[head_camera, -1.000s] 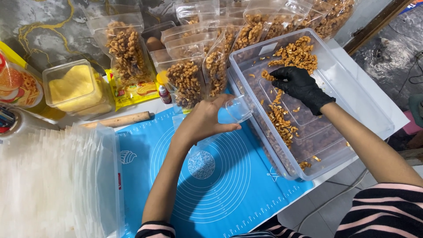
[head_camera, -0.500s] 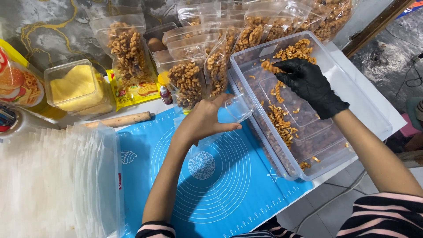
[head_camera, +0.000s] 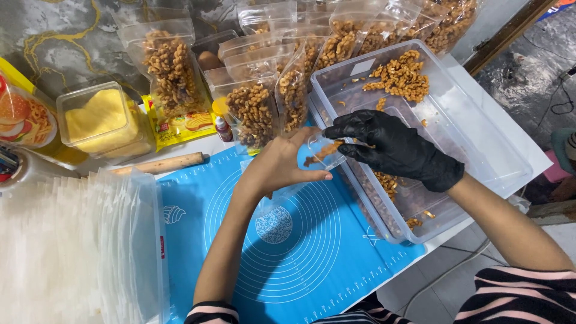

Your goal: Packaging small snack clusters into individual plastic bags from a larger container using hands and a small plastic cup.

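My bare left hand (head_camera: 279, 165) holds a clear plastic pouch (head_camera: 324, 153) open above a blue silicone mat (head_camera: 288, 240). My right hand (head_camera: 393, 147), in a black glove, pinches brown twisted snack pieces at the pouch's mouth, and a few pieces sit inside it. Just right of both hands is a large clear plastic tub (head_camera: 480, 138) with a heap of the same snacks (head_camera: 402, 75) at its far end and loose pieces along its near wall.
Several filled snack pouches (head_camera: 252, 111) stand upright behind the mat. A clear box of yellow contents (head_camera: 105, 120) and a wooden rolling pin (head_camera: 159, 164) lie at the left. A container of empty clear pouches (head_camera: 78, 252) fills the near left. Floor lies beyond the table's right edge.
My gloved right hand has moved left from inside the tub to the pouch's mouth, bringing snack pieces with it. My left hand has stayed in place holding the pouch.
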